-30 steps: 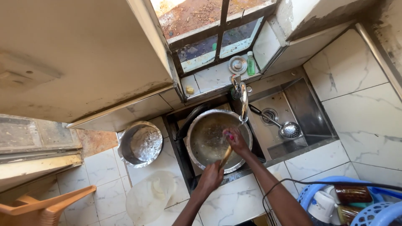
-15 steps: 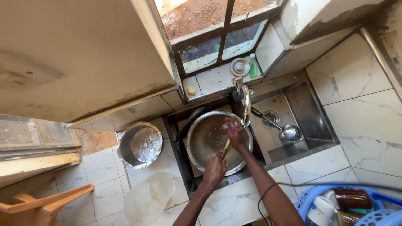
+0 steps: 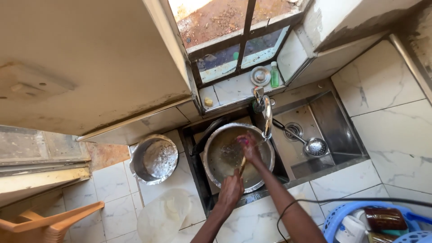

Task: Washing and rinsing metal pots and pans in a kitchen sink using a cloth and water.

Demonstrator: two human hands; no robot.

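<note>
**Hands at the sink**

Your left hand (image 3: 231,191) grips a wooden utensil (image 3: 242,165); your right hand (image 3: 249,146) presses inside the large steel pan (image 3: 220,155), grasp unclear. Tap (image 3: 267,118) overhangs. Ladle (image 3: 310,145) right; steel bowl (image 3: 154,159) on desk (image 3: 112,189) left.

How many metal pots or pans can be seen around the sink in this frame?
2. One large pan sits in the left sink basin under the tap, with both hands at it. One pot rests on the tiled counter to its left. Others may be hidden.

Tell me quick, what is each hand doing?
Left hand: closed around a wooden handle over the big metal bowl.
Right hand: inside the bowl, maybe holding something pink; cannot tell.
</note>
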